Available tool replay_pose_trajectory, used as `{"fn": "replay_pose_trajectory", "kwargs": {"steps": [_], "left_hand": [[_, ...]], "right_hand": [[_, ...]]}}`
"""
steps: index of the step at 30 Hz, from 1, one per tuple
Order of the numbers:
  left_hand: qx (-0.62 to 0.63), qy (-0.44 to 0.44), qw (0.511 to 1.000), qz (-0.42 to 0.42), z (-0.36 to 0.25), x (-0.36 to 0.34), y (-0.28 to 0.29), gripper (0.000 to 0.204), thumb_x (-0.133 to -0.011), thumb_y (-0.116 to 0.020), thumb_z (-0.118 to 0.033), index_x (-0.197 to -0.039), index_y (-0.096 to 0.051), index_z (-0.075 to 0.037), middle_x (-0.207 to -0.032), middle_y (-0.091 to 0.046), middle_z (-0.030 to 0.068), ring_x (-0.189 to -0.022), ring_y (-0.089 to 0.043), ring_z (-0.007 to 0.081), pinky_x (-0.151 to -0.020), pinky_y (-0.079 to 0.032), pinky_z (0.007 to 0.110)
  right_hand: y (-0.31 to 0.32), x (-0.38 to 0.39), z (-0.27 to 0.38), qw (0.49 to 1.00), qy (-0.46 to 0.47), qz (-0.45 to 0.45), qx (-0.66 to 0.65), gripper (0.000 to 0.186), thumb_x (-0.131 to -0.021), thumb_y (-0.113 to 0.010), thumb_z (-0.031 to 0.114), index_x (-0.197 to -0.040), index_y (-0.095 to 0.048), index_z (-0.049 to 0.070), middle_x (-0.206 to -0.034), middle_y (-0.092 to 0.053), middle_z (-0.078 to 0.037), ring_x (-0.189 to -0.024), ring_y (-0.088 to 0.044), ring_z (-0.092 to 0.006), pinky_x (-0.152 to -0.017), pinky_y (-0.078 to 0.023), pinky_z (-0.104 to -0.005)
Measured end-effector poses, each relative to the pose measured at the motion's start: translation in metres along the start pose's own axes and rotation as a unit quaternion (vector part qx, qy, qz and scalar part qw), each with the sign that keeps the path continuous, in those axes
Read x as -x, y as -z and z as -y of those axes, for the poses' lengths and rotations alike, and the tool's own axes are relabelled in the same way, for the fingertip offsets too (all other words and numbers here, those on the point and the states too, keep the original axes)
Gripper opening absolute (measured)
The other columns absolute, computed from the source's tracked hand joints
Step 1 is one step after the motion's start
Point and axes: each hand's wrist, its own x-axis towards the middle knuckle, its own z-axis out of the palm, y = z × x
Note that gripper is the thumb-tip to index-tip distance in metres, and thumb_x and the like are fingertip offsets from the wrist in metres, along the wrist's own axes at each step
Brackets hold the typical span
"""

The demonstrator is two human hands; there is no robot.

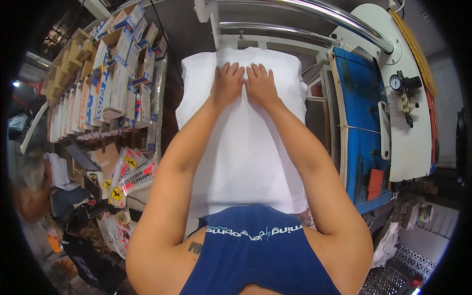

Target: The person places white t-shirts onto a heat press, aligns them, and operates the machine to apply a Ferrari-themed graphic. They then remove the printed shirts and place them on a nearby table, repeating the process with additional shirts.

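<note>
A white shirt [241, 162] lies spread over a flat bed in front of me, its far end near the machine's frame. My left hand [228, 84] rests palm down on the cloth near that far end, fingers stretched out. Close beside it, my right hand [260, 84] lies flat on the same shirt, fingers spread and pointing away from me. The two hands are almost touching at the thumbs. Neither one grips anything. The bed under the shirt is hidden by the cloth.
Shiny metal bars [295, 32] cross beyond the shirt. At right stand a blue panel [361, 113] and a white machine side with a pressure gauge [395, 81]. Long cardboard boxes [115, 93] fill a rack at left, above printed sheets [130, 172]. Another person's arm [37, 196] shows at far left.
</note>
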Motion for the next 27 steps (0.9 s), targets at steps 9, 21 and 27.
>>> {"fn": "replay_pose_trajectory", "kwargs": {"steps": [9,21,27], "left_hand": [[0.021,0.055,0.990,0.127,0.068,-0.027,-0.002,0.026,-0.093,-0.066,-0.017,-0.117,-0.072,-0.008,-0.114,-0.072,0.0176,-0.110,-0.065,0.0415,-0.096,-0.052,0.054],[0.490,0.557,0.668,0.054,0.175,0.104,0.003,0.041,-0.103,-0.069,-0.030,-0.124,-0.073,0.005,-0.108,-0.078,0.0095,-0.100,-0.073,0.0161,-0.090,-0.058,0.032],[0.423,0.517,0.737,-0.108,0.173,0.100,0.025,0.030,-0.098,-0.076,-0.029,-0.101,-0.078,0.001,-0.085,-0.072,0.0012,-0.077,-0.061,0.0109,-0.071,-0.050,0.029]], "right_hand": [[0.017,-0.046,-0.055,0.986,-0.055,0.075,0.137,0.033,-0.100,-0.057,0.034,-0.112,-0.074,0.009,-0.117,-0.073,-0.013,-0.114,-0.066,-0.0346,-0.094,-0.051,-0.0591],[-0.017,0.046,-0.182,0.718,-0.530,0.034,-0.450,0.044,-0.107,-0.061,0.037,-0.124,-0.070,-0.002,-0.109,-0.075,-0.015,-0.093,-0.074,-0.0259,-0.082,-0.061,-0.0414],[-0.018,0.050,-0.191,0.733,-0.497,-0.114,-0.449,0.041,-0.108,-0.060,0.031,-0.125,-0.069,-0.006,-0.116,-0.074,-0.014,-0.103,-0.070,-0.0237,-0.090,-0.056,-0.0381]]}}
